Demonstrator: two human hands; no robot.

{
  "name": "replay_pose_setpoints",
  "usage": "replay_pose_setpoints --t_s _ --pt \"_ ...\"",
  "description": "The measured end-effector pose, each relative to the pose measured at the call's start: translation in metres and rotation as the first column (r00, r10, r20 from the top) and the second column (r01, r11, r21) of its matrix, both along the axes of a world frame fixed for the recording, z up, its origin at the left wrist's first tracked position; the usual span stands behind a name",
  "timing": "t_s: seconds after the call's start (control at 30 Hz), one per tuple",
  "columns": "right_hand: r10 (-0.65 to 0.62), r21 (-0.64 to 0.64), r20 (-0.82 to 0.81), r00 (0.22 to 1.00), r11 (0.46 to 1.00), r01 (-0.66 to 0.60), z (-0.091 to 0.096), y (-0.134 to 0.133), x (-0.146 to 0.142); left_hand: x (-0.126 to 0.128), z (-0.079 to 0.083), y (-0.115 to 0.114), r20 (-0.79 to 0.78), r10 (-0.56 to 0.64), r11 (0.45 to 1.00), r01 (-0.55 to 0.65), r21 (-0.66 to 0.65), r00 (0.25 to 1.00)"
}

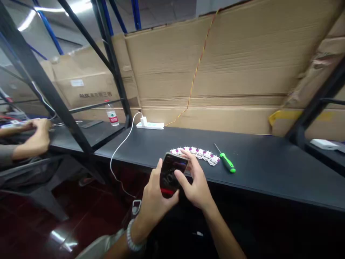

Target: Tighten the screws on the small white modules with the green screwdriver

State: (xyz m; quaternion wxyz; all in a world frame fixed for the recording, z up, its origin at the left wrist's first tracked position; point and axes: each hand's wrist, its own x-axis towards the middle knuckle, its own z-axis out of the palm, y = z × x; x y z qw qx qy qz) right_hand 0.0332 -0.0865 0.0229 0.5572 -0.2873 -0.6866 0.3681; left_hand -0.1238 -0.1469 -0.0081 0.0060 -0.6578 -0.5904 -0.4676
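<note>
A dark smartphone (169, 176) is held upright in front of the table edge, its screen lit with large dim digits. My left hand (155, 198) is closed around its left side and bottom, with a pale beaded bracelet on the wrist. From the right, my right hand (196, 181) grips the phone's edge, its thumb over the screen and its fingers reaching towards the top corner. Behind the phone, a curved row of white and purple parts (201, 153) lies on the black table (256, 165), partly hidden by the hand. Beside that row rests a green-handled screwdriver (228, 162).
At the back stands a white power strip (153, 125) with a charger and white cable (116, 151) hanging over the edge. A water bottle (111, 114) is on the left table, near metal posts. Another person's hands (39, 136) are at far left. Cardboard (237, 64) walls the back.
</note>
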Motion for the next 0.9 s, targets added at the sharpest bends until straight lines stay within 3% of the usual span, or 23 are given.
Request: replay_pose_setpoints --t_s 0.17,0.27,0.33,0.43,0.53,0.67,0.73,0.83,0.9 --pt "0.166 -0.196 -0.133 0.977 0.962 -0.190 -0.038 -0.020 0.004 0.006 0.003 -0.001 0.212 -0.039 0.997 0.054 -0.063 0.976" --pt "0.347 -0.334 -0.144 0.927 0.865 -0.375 -0.048 -0.036 0.004 0.010 0.006 -0.003 0.401 -0.114 0.982 0.165 -0.094 0.909" --pt "0.393 -0.394 -0.202 0.897 0.806 -0.442 -0.050 -0.045 0.002 0.012 0.008 -0.005 0.508 -0.154 0.961 0.247 -0.121 0.848" --pt "0.360 -0.424 -0.318 0.877 0.773 -0.471 -0.048 -0.050 -0.001 0.013 0.008 -0.006 0.600 -0.202 0.925 0.353 -0.144 0.774" --pt "0.333 -0.451 -0.367 0.868 0.753 -0.480 -0.046 -0.046 0.000 0.012 0.010 -0.008 0.678 -0.252 0.909 0.410 -0.079 0.690" --pt "0.325 -0.452 -0.448 0.833 0.721 -0.525 -0.047 -0.042 0.006 0.013 0.015 -0.007 0.837 -0.308 0.875 0.480 0.063 0.452" --pt "0.326 -0.449 -0.503 0.801 0.693 -0.564 -0.047 -0.042 0.010 0.012 0.016 -0.004 0.871 -0.317 0.863 0.494 0.101 0.375" --pt "0.346 -0.435 -0.551 0.760 0.658 -0.615 -0.046 -0.044 0.013 0.007 0.010 0.006 0.908 -0.266 0.860 0.504 0.071 0.325" --pt "0.343 -0.432 -0.560 0.754 0.655 -0.619 -0.046 -0.045 0.013 0.003 0.000 0.014 0.922 -0.193 0.851 0.525 -0.012 0.335"
